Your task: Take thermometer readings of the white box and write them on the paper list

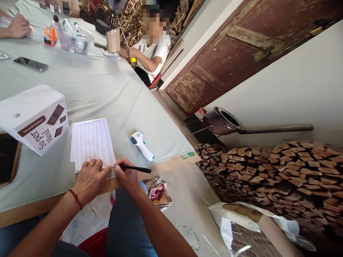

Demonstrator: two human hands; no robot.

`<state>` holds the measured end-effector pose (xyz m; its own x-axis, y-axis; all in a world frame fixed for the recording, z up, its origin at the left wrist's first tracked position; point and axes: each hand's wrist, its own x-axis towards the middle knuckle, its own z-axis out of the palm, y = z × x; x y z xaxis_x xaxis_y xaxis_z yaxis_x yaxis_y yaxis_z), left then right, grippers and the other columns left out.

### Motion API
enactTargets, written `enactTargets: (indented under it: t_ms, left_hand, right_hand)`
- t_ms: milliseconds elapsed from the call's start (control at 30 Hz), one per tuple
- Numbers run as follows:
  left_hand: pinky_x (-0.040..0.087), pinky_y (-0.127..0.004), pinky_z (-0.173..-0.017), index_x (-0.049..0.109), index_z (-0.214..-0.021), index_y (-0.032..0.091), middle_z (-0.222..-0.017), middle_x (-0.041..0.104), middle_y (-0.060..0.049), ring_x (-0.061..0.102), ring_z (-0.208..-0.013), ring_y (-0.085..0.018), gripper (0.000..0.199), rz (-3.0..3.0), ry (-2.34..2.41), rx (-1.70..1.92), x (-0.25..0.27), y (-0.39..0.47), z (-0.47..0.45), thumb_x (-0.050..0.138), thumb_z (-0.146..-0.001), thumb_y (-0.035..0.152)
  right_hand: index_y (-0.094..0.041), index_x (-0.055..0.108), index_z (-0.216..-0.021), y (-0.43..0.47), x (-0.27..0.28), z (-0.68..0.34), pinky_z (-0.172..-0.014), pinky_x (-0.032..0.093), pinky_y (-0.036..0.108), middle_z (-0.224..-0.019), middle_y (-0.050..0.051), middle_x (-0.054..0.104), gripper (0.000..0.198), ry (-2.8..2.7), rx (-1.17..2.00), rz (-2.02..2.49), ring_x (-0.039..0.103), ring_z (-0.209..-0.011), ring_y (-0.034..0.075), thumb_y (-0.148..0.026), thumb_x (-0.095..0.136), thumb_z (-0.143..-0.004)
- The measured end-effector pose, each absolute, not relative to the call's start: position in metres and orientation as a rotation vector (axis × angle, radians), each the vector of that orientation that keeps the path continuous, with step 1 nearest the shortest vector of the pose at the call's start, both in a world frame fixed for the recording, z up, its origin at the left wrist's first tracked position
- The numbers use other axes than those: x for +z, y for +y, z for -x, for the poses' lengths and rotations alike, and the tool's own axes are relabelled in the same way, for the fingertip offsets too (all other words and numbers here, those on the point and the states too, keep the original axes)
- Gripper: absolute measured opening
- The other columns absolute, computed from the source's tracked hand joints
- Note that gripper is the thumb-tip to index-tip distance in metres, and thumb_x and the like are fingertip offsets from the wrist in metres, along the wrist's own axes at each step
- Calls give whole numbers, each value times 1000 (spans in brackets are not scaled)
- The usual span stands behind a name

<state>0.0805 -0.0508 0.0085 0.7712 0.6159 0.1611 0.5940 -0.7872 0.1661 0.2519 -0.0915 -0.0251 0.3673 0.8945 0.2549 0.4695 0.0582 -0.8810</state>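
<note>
My right hand (127,178) pinches a black pen (140,169), its tip at the lower right edge of a sheet of paper (92,141) covered in rows of small writing. My left hand (92,175), with a ring and a red wrist string, lies over the sheet's lower edge, fingers spread on it. Another sheet shows a little beneath the top one. To the right of the paper lies a white and blue infrared thermometer (142,145). A white box (37,117) printed "Super Meal" stands to the left of the paper.
A dark phone (30,64) and a larger dark-screened device (8,157) lie on the cloth-covered table. Farther back stand a clear plastic basket (72,39) with bottles and an orange tape dispenser (50,36). Another person sits at the far side, holding a cardboard box (113,40). Stacked firewood (268,171) lines the right.
</note>
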Motion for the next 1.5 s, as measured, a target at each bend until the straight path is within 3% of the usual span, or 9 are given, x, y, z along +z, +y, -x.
enactTargets:
  t_ms: [300,567,667,767,933,1000,1200,1500]
  left_hand:
    - [35,-37,-72,63,-115,25,-92,59,-8,52,-89,-25,25,-2877,976,333,6,-50,-81,58,-90,25]
    - [39,-37,-71,65,-109,25,-92,60,-8,54,-87,-25,22,-2872,963,337,9,-50,-80,61,-87,24]
    - [40,-34,-71,67,-95,23,-88,61,-7,55,-84,-22,11,-2817,896,390,12,-43,-71,57,-91,24]
    - [40,-30,-66,62,-72,19,-78,61,-4,55,-74,-17,31,-2705,884,571,14,-27,-54,48,-97,30]
    - [39,-30,-63,49,-61,20,-64,50,0,49,-63,-16,41,-2493,1196,1112,11,-4,-33,44,-99,34]
    - [40,-31,-66,46,-60,22,-62,48,-1,48,-65,-17,40,-2448,1273,1236,7,-1,-31,43,-99,33]
    - [46,-35,-81,57,-79,21,-80,62,-6,57,-82,-20,38,-2012,1519,1387,-2,2,-22,32,-98,41]
    - [49,-33,-69,60,-75,21,-65,60,-3,62,-72,-21,45,-1845,1758,1233,-5,9,-13,28,-95,46]
  right_hand:
    - [-23,54,-64,-91,-24,-252,-54,41,27,-56,-4,53,11,-1265,518,1561,49,-53,13,-27,53,-74]
    - [-21,59,-76,-91,-28,-254,-62,46,27,-68,-2,58,17,-806,481,1505,53,-64,14,-37,60,-76]
    - [-21,61,-88,-90,-25,-254,-64,46,28,-73,-2,59,22,-753,531,1480,54,-66,14,-42,59,-80]
    - [-21,62,-94,-88,-21,-253,-60,44,27,-67,-3,57,27,-752,581,1466,54,-63,14,-45,55,-85]
    - [-21,62,-95,-85,-29,-252,-55,41,27,-62,-4,55,26,-783,624,1457,53,-58,14,-44,55,-84]
    - [-21,62,-95,-84,-35,-253,-58,42,27,-64,-3,56,24,-809,627,1437,55,-61,15,-41,56,-84]
    - [-21,63,-95,-83,-38,-251,-62,45,28,-66,-3,57,23,-864,644,1402,55,-62,15,-37,53,-83]
    - [-18,65,-95,-87,-31,-244,-64,48,30,-66,-2,60,26,-920,663,1390,58,-63,17,-37,52,-83]
